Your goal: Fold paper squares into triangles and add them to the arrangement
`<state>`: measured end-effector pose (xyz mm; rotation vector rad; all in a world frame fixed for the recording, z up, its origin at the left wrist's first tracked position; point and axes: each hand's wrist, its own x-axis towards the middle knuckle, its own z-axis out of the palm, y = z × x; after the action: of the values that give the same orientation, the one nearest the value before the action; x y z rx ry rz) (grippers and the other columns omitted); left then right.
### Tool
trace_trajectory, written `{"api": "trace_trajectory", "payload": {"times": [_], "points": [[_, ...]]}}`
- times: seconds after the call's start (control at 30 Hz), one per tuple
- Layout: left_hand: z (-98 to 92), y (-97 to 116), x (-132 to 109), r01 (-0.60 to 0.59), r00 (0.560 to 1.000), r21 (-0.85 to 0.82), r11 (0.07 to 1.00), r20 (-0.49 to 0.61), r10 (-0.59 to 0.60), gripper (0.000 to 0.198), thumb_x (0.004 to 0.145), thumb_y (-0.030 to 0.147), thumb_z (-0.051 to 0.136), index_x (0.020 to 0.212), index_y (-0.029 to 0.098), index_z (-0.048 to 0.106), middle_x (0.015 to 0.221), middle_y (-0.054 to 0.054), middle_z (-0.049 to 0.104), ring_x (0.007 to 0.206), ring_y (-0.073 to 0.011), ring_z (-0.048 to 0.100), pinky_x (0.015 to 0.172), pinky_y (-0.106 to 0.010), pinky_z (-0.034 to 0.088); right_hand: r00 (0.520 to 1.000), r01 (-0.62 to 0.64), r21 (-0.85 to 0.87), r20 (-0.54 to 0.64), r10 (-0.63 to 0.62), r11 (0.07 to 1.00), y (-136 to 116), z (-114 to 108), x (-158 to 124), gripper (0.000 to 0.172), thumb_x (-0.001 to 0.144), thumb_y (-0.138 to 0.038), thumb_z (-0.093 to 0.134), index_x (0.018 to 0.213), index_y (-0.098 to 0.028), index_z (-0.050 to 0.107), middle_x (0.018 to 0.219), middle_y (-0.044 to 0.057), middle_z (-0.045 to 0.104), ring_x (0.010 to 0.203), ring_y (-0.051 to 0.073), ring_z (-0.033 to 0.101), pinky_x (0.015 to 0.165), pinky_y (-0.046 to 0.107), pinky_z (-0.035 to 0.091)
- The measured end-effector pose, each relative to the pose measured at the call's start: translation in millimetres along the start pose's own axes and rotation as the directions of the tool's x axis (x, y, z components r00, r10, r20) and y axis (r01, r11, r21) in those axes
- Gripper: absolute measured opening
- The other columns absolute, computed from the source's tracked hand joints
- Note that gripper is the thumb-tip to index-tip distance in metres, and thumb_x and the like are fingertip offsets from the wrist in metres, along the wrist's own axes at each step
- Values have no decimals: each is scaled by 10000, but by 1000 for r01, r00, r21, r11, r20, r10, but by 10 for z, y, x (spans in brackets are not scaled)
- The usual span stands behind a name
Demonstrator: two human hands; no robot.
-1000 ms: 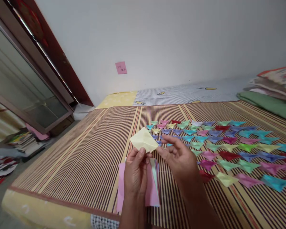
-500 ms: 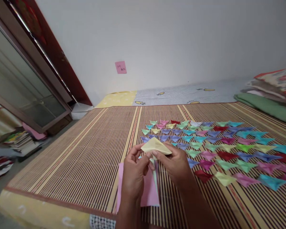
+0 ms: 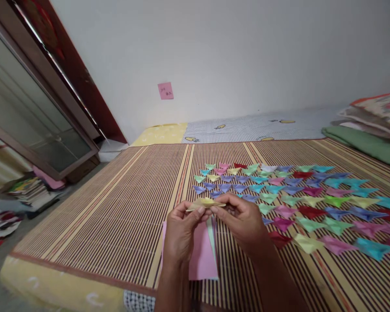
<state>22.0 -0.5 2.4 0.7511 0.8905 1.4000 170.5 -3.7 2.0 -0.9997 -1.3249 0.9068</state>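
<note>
A pale yellow folded paper point(image 3: 207, 202) is pinched between both hands above the mat, seen almost edge-on. My left hand point(image 3: 181, 229) grips its left side with thumb and fingers, while my right hand point(image 3: 240, 221) holds the right end the same way. Beneath the hands lies a stack of square paper sheets point(image 3: 203, 260), pink on top with a green edge showing. The left forearm covers part of this stack. Rows of small folded paper boats point(image 3: 308, 244) in many colours spread out to the right.
The striped mat point(image 3: 117, 216) covers a bed with a patterned sheet point(image 3: 234, 128). Folded bedding point(image 3: 370, 143) is piled at the right. A pink note point(image 3: 165, 91) sticks to the wall. Books point(image 3: 29, 190) and a glass-panelled door point(image 3: 35, 95) are at the left.
The yellow paper has tipped from showing its broad diamond face to lying nearly flat and edge-on, slightly lower. Both hands still hold it, and the view has shifted slightly.
</note>
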Motion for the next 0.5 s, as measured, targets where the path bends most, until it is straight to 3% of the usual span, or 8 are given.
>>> {"api": "trace_trajectory", "payload": {"times": [0.2,0.33,0.5], "points": [[-41,-15,11,-146,987,40,988,76,143,199,664,230,920,815,167,807,849,-34,776,825,-151,711,823,-260,573,994,106,127,-37,-102,986,52,59,10,41,857,-223,759,820,-233,743,946,39,661,957,201,655,840,333,545],[-51,2,11,-189,979,50,981,91,184,155,696,237,905,811,178,819,900,-37,765,888,-168,701,864,-273,557,997,82,223,-10,-82,971,75,99,18,43,850,-256,780,822,-231,757,1027,59,652,1017,211,650,881,349,560],[-47,-1,4,-205,977,82,975,81,199,110,755,259,871,813,175,831,863,-37,750,825,-159,689,814,-264,556,1000,17,272,-22,-11,962,107,144,19,122,853,-298,778,776,-212,742,1027,67,659,1013,218,659,907,366,546]]}}
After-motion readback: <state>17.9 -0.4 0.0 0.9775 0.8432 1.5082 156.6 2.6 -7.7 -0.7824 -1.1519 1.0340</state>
